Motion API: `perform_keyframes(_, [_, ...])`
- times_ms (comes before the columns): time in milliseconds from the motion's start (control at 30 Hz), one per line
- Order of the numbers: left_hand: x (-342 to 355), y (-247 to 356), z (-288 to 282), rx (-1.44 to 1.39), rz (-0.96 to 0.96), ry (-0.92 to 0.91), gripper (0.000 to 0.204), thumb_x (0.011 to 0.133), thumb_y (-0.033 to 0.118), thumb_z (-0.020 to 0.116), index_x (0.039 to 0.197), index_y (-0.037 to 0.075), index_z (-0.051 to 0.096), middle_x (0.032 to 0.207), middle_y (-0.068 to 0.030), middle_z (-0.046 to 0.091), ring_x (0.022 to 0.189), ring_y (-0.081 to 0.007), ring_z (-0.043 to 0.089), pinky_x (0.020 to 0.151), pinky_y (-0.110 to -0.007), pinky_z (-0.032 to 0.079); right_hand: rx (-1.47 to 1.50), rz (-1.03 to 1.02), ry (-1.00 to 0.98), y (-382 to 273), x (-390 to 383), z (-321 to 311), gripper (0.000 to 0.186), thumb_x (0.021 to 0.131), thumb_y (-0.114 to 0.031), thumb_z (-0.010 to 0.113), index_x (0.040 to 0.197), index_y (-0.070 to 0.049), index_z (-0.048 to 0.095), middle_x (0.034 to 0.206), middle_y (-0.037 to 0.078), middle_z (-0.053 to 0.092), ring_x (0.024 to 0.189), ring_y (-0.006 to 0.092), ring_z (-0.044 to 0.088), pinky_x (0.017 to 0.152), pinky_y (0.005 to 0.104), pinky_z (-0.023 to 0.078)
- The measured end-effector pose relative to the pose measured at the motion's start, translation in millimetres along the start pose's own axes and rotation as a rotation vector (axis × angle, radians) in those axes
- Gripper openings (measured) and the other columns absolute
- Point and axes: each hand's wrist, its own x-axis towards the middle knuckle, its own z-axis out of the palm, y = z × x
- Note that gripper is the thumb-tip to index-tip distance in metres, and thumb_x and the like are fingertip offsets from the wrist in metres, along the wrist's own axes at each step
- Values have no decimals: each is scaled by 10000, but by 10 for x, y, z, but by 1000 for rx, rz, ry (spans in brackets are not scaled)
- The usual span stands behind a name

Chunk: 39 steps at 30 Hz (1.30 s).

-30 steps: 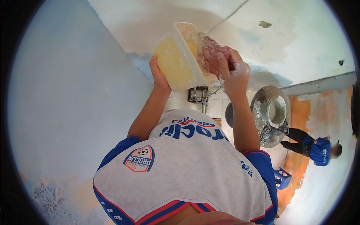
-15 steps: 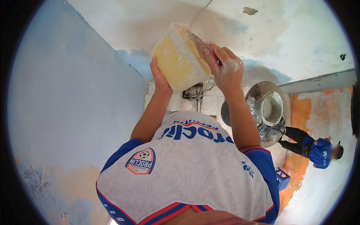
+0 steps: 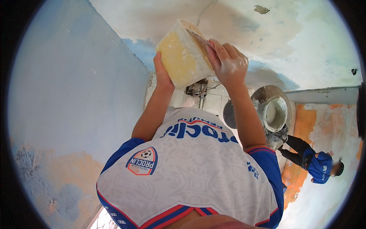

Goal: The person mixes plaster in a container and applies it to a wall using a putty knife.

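Note:
My left hand (image 3: 164,74) is closed around the lower left side of a yellowish plastic tub (image 3: 181,57) smeared with white putty. The tub is tilted, its open mouth facing right. My right hand (image 3: 230,63), dusted with white, grips a putty knife (image 3: 199,39) whose flat blade lies at the tub's mouth. Its handle is hidden in my fingers. How much putty is inside cannot be seen.
A patchy wall (image 3: 244,34) is in front, and a bluish wall (image 3: 84,87) stands at left. To the right is a large round basin (image 3: 263,95) holding a whitish bucket (image 3: 275,114). Beyond it a person in a blue shirt (image 3: 320,166) faces an orange-and-white wall (image 3: 305,118).
My hands and the tub have shifted slightly up in the view, the right hand turning a little over the tub's mouth. The co-worker has moved lower. A window grille now shows at lower left.

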Motion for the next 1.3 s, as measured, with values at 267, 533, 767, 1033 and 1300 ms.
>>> perform_keyframes(267, [-12,17,78,72,38,45,665,1057,564,310,1485,85,484,1421,-119,599,1271,-284,603,1074,-435,502,-21,-36,-30,78,25,9,236,806,-120,842,1020,-95,746,728,25,643,601,220,634,527,343,512])
perform_keyframes(533, [33,-32,77,74,100,6,650,1071,543,301,1485,77,485,1411,-119,604,1253,-285,614,1058,-431,512,36,2,-25,-23,-85,68,146,846,-78,805,958,-66,712,748,60,657,616,244,645,538,356,522])
perform_keyframes(767, [62,-147,-85,76,132,-9,624,1075,530,341,1466,69,496,1381,-126,612,1226,-280,624,1031,-426,528,82,160,-27,-34,-194,62,105,886,-114,768,915,-65,679,752,75,627,633,268,662,531,395,530])
perform_keyframes(1033, [33,-198,-59,110,235,-56,635,1075,528,332,1483,63,474,1400,-127,600,1245,-277,612,1044,-424,518,327,296,-85,-149,-210,23,90,904,-56,741,950,-10,679,742,119,629,588,273,611,550,335,478])
perform_keyframes(1300, [134,-209,-107,-34,167,-104,703,1051,609,288,1530,117,442,1476,-108,557,1327,-292,562,1109,-460,477,1041,840,-147,265,36,-306,83,980,-99,705,976,-16,702,801,4,659,693,83,577,642,262,483])
